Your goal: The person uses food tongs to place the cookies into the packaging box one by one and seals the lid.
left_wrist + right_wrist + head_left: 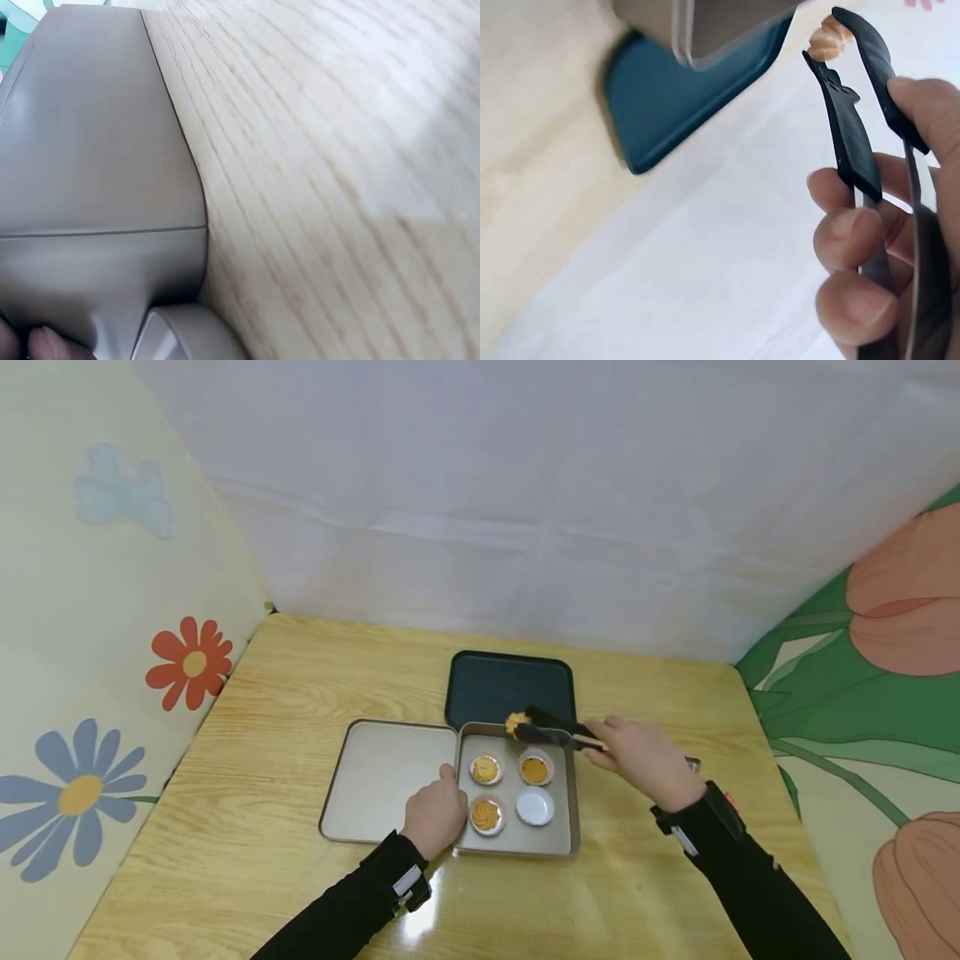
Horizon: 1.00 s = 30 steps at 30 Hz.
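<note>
- Black tongs (558, 732) are squeezed in the right hand (643, 762), pinching a small orange cookie (516, 723) above the far rim of the beige baking tray (570, 810)
- Left hand (433, 812), fingers curled, presses the tray's near-left edge, steadying it
- Keep the squeeze light so the cookie doesn't crumble
- Lower it straight into the empty white paper cup (535, 807), beside the three filled cups (486, 769)
- Hold the tray still until release

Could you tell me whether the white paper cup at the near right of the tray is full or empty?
Empty: the white paper cup shows only its bare white bottom, while the other three cups hold orange pastries.
</note>
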Available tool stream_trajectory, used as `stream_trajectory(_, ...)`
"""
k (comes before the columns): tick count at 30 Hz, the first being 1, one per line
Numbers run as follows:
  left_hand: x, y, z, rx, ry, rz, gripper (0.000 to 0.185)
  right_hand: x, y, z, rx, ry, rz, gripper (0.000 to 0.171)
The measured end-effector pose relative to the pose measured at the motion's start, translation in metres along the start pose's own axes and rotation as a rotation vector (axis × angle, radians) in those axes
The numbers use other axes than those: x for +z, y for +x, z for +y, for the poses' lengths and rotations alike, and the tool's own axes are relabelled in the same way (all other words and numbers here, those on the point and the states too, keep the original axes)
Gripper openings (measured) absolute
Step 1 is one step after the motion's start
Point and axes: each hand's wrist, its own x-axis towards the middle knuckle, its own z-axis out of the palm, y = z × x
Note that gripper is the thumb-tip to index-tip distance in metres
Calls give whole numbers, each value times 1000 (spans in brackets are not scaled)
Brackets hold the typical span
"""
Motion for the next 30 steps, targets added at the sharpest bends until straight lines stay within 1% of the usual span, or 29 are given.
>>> stream_trajectory(5, -4, 2, -1, 3, -2, 13, 15, 2, -40, -16, -57, -77, 7, 37)
stream_trajectory(7, -5, 2, -1, -2, -5, 15, 14, 5, -50, -21, -71, -109, 8, 38)
stream_trajectory(9, -6, 3, -1, -9, -10, 10, 14, 7, -57, -26, -76, -121, -11, 37)
stream_trajectory(14, -6, 3, -2, -15, -13, 0, 14, 12, -61, -34, -67, -130, -90, 37)
stream_trajectory(17, -6, 3, -1, -14, -15, -2, 14, 14, -62, -36, -52, -134, -116, 38)
stream_trajectory(24, -3, 3, -2, -16, -12, -11, 14, 17, -63, -38, -40, -136, -121, 40)
stream_trajectory(30, -2, 2, -2, -8, -17, -20, 13, 18, -64, -40, -4, -119, -140, 46)
